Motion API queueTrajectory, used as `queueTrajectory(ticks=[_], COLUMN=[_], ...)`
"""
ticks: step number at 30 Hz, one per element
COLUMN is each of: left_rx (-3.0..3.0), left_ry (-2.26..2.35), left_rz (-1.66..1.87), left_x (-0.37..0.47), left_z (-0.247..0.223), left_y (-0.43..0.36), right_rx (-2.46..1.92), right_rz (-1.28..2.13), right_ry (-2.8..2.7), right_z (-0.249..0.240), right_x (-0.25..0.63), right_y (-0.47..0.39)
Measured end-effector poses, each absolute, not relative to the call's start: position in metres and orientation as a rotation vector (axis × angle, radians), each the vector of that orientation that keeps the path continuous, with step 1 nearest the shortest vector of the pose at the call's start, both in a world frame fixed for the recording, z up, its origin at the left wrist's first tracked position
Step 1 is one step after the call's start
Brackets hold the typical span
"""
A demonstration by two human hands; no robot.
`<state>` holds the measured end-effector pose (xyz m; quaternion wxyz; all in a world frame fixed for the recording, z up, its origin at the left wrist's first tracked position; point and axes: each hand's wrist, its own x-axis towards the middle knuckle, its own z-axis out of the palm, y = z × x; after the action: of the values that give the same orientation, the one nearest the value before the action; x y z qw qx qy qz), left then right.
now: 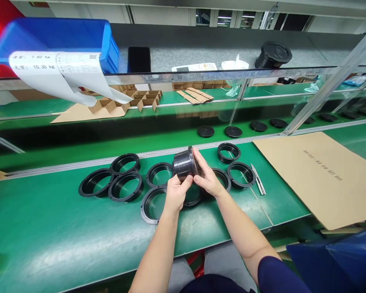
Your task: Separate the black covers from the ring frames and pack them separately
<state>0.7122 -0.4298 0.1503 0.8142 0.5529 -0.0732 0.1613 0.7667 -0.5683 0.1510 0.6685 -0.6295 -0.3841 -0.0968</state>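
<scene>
Both my hands hold a black plastic cup-shaped part [183, 163] tilted on its side above the bench. My left hand [177, 193] grips it from below, thumb up against it. My right hand [208, 176] presses its fingers along the flanged end, with its thumb close to the left one. Below and around it lie several black plastic rings [125, 187] on the green bench top; some are partly hidden by my hands. To the right of the rings lies a utility knife [258, 180].
A large cardboard sheet [323, 175] covers the right of the bench. Several black discs [233, 131] lie behind the metal rail. On the shelf above stand a blue bin [106, 44] with paper labels hanging off and a black lidded container [273, 55]. A slanted metal post [326, 81] rises at right.
</scene>
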Motion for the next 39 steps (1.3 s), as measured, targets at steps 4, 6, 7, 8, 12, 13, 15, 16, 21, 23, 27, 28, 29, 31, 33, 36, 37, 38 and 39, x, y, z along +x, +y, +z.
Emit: queueTrajectory(ticks=[4,6,7,8,12,13,15,16,21,23,27,28,29,31,33,36,37,38,39], left_rx=[1.218,1.239,1.23,1.201,1.007,0.957,0.84,0.771,0.545,0.529,0.505,0.506,0.511,0.532,0.549,0.554,0.551,0.549,0.545], left_ry=[-0.177,-0.196,-0.206,-0.215,-0.17,-0.126,-0.009,0.047,0.159,0.17,0.173,0.162,0.15,0.132,0.133,0.161,0.172,0.182,0.189], left_rz=[0.338,0.333,0.334,0.337,0.342,0.335,0.284,0.243,0.109,0.1,0.135,0.14,0.14,0.133,0.136,0.139,0.135,0.131,0.13], left_x=[0.713,0.712,0.712,0.711,0.711,0.713,0.717,0.72,0.728,0.727,0.725,0.725,0.725,0.726,0.727,0.727,0.727,0.727,0.727], left_z=[0.15,0.15,0.151,0.153,0.158,0.158,0.157,0.156,0.151,0.153,0.161,0.164,0.166,0.168,0.168,0.167,0.167,0.167,0.167], left_y=[-0.427,-0.426,-0.427,-0.428,-0.43,-0.429,-0.424,-0.42,-0.408,-0.408,-0.414,-0.415,-0.416,-0.418,-0.418,-0.419,-0.419,-0.42,-0.421], right_rx=[-1.33,-1.289,-1.272,-1.269,-1.4,-1.421,-1.365,-1.301,-1.04,-1.003,-0.946,-0.942,-0.948,-0.977,-1.004,-1.015,-1.017,-1.02,-1.024], right_rz=[-0.151,-0.136,-0.144,-0.168,-0.344,-0.369,-0.374,-0.364,-0.278,-0.241,-0.218,-0.217,-0.22,-0.237,-0.256,-0.273,-0.277,-0.281,-0.283], right_ry=[-0.776,-0.783,-0.8,-0.816,-0.793,-0.788,-0.768,-0.738,-0.541,-0.512,-0.491,-0.491,-0.491,-0.497,-0.506,-0.502,-0.493,-0.482,-0.47], right_z=[0.151,0.151,0.151,0.15,0.145,0.144,0.144,0.145,0.155,0.159,0.162,0.162,0.161,0.161,0.16,0.16,0.16,0.16,0.159], right_x=[0.766,0.766,0.766,0.767,0.768,0.768,0.767,0.767,0.765,0.763,0.76,0.759,0.759,0.758,0.758,0.759,0.76,0.761,0.762], right_y=[-0.566,-0.565,-0.565,-0.564,-0.563,-0.563,-0.562,-0.561,-0.558,-0.559,-0.562,-0.563,-0.563,-0.563,-0.563,-0.562,-0.562,-0.562,-0.562])
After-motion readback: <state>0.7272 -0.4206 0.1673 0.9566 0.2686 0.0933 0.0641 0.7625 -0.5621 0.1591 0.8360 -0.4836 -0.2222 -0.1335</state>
